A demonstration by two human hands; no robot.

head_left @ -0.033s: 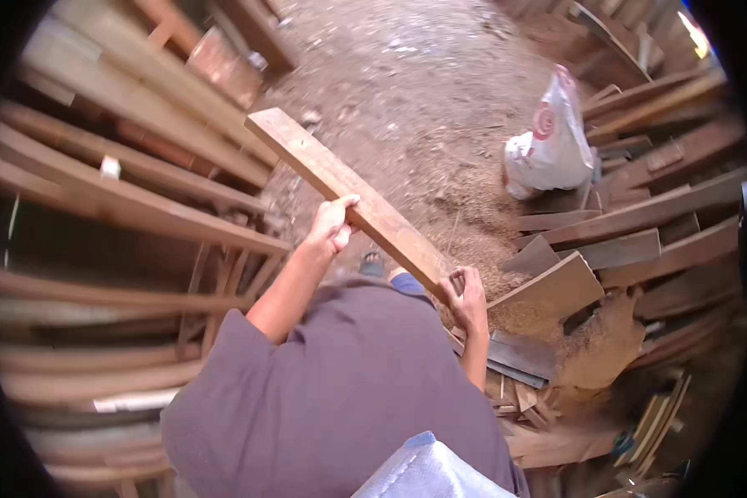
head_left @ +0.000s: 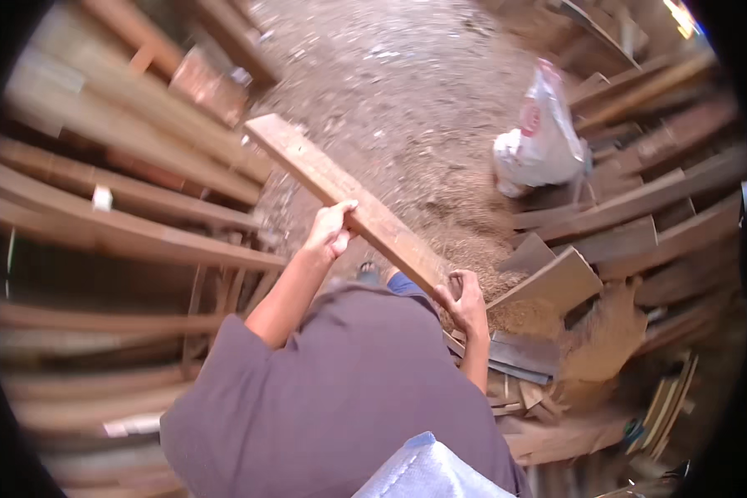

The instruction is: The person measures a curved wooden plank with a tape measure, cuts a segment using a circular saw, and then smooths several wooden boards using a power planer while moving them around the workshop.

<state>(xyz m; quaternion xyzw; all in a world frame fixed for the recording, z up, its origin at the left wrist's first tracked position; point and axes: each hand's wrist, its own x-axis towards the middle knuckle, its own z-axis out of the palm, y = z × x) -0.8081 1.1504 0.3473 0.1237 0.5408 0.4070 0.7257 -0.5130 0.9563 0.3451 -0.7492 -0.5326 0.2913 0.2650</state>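
A long, squared wooden plank (head_left: pixel 372 217) is held in front of my body, slanting from far left to near right. My left hand (head_left: pixel 334 229) grips it near the middle, thumb laid on the top face and the other fingers partly hidden beneath. At the near end my right hand (head_left: pixel 465 300) is closed around the plank, its fingers bent over the edge. Below the plank, part of a sandalled foot (head_left: pixel 368 270) shows on the ground.
Long boards (head_left: pixel 141 224) are stacked along the left, blurred. On the right stand a white plastic bag (head_left: pixel 544 137), wood offcuts (head_left: pixel 556 282) and more piled boards (head_left: pixel 639 199). Sawdust (head_left: pixel 481 224) covers part of the dirt floor (head_left: pixel 365 91).
The surroundings have shifted slightly in view, with the bag and far boards a little further left. Both hands keep their hold on the plank.
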